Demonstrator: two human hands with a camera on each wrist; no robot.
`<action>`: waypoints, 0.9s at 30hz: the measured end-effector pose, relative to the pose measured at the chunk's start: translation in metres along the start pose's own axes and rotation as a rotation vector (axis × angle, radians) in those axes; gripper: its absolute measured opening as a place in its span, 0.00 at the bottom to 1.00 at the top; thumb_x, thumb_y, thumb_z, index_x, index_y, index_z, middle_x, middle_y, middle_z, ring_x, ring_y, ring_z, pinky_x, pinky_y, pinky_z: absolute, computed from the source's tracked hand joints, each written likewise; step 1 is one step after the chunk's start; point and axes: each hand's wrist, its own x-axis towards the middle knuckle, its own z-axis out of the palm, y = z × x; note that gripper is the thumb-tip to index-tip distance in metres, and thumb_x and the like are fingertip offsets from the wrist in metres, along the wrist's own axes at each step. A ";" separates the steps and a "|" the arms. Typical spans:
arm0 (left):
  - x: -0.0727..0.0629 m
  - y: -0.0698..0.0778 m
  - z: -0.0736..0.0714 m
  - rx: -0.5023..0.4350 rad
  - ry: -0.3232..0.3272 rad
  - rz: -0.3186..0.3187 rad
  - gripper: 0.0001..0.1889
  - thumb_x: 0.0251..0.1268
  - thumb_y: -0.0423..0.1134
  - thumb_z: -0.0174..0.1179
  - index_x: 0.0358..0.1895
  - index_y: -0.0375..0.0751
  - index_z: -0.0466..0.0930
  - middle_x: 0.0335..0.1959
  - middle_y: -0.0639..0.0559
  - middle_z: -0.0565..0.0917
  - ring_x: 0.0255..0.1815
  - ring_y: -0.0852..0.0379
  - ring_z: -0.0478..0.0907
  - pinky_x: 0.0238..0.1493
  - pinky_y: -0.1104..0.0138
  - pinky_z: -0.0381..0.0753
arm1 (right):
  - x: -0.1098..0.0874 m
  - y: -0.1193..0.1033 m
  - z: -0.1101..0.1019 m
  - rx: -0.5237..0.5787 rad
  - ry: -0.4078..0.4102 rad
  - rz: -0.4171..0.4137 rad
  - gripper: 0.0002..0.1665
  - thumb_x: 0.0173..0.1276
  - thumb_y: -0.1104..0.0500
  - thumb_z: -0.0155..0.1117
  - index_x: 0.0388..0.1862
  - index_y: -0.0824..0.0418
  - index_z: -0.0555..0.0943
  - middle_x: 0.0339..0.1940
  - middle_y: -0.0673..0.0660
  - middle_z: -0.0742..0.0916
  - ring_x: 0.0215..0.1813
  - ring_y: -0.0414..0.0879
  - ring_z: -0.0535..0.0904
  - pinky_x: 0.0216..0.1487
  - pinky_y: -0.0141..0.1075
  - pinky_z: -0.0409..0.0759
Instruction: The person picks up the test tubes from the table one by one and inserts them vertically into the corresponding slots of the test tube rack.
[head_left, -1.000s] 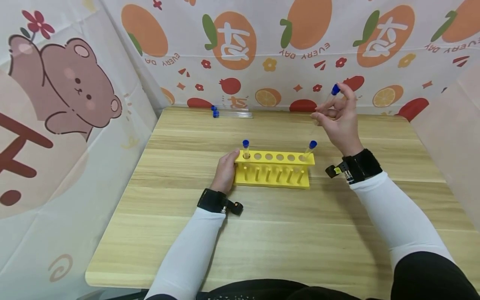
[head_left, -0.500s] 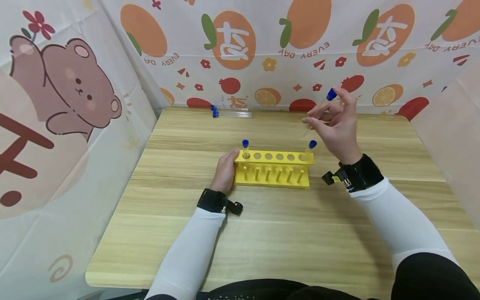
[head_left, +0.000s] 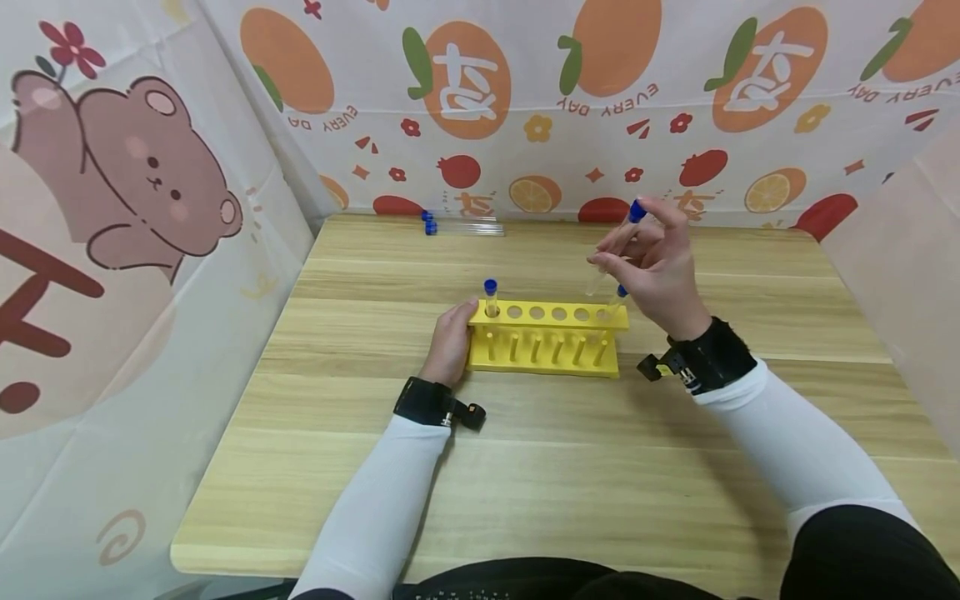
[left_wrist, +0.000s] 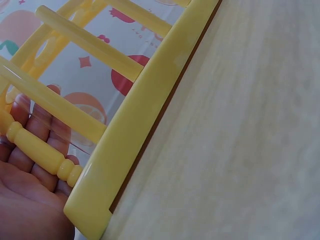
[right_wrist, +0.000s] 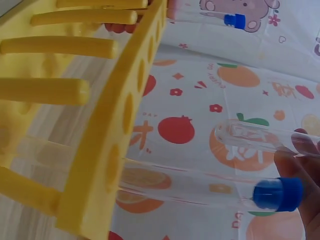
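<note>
My left hand [head_left: 447, 346] grips the left end of a yellow test tube rack [head_left: 543, 368]; in the left wrist view its fingers lie around the end post [left_wrist: 37, 150]. Above and behind the rack's right end, my right hand [head_left: 663, 271] holds a clear test tube [right_wrist: 250, 137] with a blue cap [head_left: 637, 211]. That tube tilts, its rounded lower end apart from the rack. One blue-capped tube [head_left: 491, 289] stands in the leftmost hole. Another capped tube [right_wrist: 200, 185] leans in the rightmost hole, partly behind my right hand in the head view. The holes between show no tubes.
Several more blue-capped tubes [head_left: 467, 227] lie on their sides at the table's back edge, left of centre. A wooden table [head_left: 570, 483] bears everything. Printed cloth [head_left: 540, 75] hangs behind and at both sides.
My right hand has moved left and down with the test tube, closer to the rack's right end, now partly covering the rightmost tube. My left hand and the rack stay put.
</note>
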 end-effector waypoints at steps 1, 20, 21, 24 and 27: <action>0.000 0.000 0.000 -0.002 -0.001 0.001 0.25 0.76 0.53 0.47 0.56 0.33 0.78 0.52 0.47 0.79 0.54 0.57 0.74 0.59 0.67 0.73 | -0.001 0.001 0.000 0.000 -0.006 0.005 0.43 0.58 0.79 0.66 0.65 0.69 0.53 0.34 0.61 0.85 0.36 0.46 0.85 0.42 0.34 0.85; 0.000 -0.001 0.000 -0.021 -0.013 0.017 0.25 0.76 0.52 0.47 0.56 0.32 0.77 0.53 0.47 0.79 0.56 0.57 0.74 0.62 0.65 0.71 | -0.011 0.006 0.007 -0.115 -0.107 0.051 0.38 0.53 0.84 0.65 0.61 0.69 0.62 0.34 0.68 0.86 0.37 0.40 0.85 0.41 0.30 0.84; 0.000 -0.001 0.000 -0.022 -0.011 0.017 0.25 0.76 0.52 0.47 0.56 0.32 0.78 0.53 0.46 0.79 0.56 0.57 0.74 0.62 0.65 0.71 | -0.012 0.006 0.007 -0.111 -0.108 0.050 0.38 0.53 0.84 0.65 0.60 0.70 0.62 0.34 0.68 0.86 0.36 0.40 0.86 0.41 0.30 0.84; 0.001 -0.002 0.000 -0.030 -0.010 0.016 0.24 0.76 0.51 0.47 0.56 0.32 0.78 0.53 0.46 0.79 0.56 0.57 0.74 0.63 0.65 0.71 | -0.013 0.007 0.007 -0.114 -0.111 0.049 0.38 0.52 0.84 0.65 0.60 0.70 0.63 0.34 0.68 0.86 0.36 0.40 0.85 0.39 0.29 0.84; 0.000 -0.002 -0.001 -0.027 -0.010 0.013 0.25 0.76 0.51 0.47 0.56 0.32 0.77 0.54 0.46 0.79 0.57 0.56 0.73 0.63 0.65 0.71 | -0.016 0.007 0.007 -0.135 -0.111 0.056 0.37 0.53 0.84 0.66 0.60 0.70 0.63 0.35 0.67 0.86 0.36 0.39 0.85 0.40 0.29 0.84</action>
